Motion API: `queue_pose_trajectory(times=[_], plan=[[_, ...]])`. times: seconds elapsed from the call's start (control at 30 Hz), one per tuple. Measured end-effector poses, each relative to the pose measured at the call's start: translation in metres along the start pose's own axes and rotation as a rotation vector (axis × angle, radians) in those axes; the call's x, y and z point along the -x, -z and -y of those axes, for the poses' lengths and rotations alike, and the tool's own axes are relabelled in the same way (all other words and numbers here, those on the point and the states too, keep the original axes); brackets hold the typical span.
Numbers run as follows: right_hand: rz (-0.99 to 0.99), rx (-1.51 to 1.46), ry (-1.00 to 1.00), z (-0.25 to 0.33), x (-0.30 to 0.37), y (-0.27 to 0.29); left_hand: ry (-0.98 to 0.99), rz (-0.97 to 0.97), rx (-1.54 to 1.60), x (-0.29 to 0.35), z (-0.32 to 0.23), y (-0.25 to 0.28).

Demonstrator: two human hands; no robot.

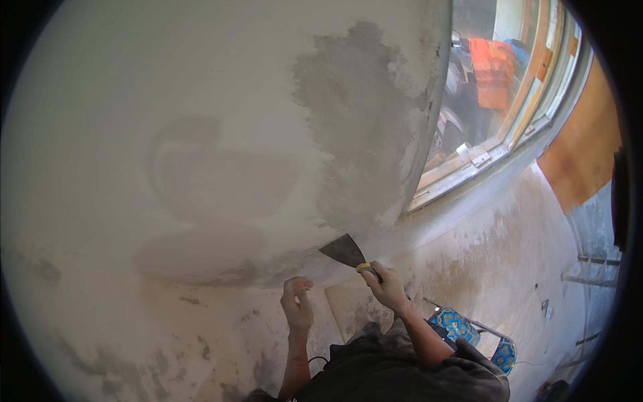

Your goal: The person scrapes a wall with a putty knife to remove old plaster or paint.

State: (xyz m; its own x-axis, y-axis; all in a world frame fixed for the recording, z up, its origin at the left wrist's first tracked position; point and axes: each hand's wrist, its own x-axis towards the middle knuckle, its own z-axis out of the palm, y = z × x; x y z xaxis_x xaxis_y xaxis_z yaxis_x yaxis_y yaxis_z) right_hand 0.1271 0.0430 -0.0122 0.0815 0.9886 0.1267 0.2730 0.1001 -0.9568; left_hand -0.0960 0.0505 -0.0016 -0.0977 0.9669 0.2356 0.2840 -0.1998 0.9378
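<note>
My right hand (385, 287) is closed round the handle of a putty knife (344, 250). The knife's wide dark blade points up and left, close to the lower part of the wall; whether it touches cannot be told. My left hand (297, 305) is raised left of the knife, fingers loosely bent and nothing visible in them. On the pale wall (234, 80) ahead, a rough grey patch (358, 127) runs down beside the window edge. A soft shadow falls on the wall to the left.
A wood-framed window (499, 144) stands at the upper right, with an orange cloth (492, 70) behind its glass. On the stained floor (221, 342), a chair with a blue patterned seat (459, 324) is near my right arm. An orange-brown panel (583, 147) stands at the far right.
</note>
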Motion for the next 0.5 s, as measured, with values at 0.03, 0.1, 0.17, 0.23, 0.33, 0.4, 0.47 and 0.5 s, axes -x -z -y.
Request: queue_pose_trajectory(times=[0.03,0.1,0.17,0.23,0.33,0.4,0.47,0.5], plan=[[0.021,0.033,-0.016,0.002,-0.004,0.005,-0.013,-0.022,-0.038,0.001,0.005,0.008],[-0.010,0.073,0.037,0.003,-0.014,0.009,-0.036,-0.060,-0.102,0.001,0.010,0.017],[-0.020,0.109,0.049,0.001,-0.019,0.010,0.029,-0.130,-0.084,0.002,0.011,0.019],[-0.009,0.143,0.020,-0.005,-0.015,0.007,0.064,-0.183,-0.043,0.005,0.012,0.018],[-0.007,0.131,0.018,0.012,-0.008,0.015,0.119,-0.180,-0.010,0.010,0.012,0.012],[-0.054,0.117,-0.036,0.011,-0.006,0.028,0.119,-0.181,-0.001,0.013,0.013,0.008],[-0.020,0.144,-0.150,0.025,-0.015,0.046,0.122,-0.189,0.006,0.018,0.013,0.005],[-0.022,0.173,-0.099,0.027,-0.024,0.050,0.123,-0.191,0.012,0.019,0.011,0.002]])
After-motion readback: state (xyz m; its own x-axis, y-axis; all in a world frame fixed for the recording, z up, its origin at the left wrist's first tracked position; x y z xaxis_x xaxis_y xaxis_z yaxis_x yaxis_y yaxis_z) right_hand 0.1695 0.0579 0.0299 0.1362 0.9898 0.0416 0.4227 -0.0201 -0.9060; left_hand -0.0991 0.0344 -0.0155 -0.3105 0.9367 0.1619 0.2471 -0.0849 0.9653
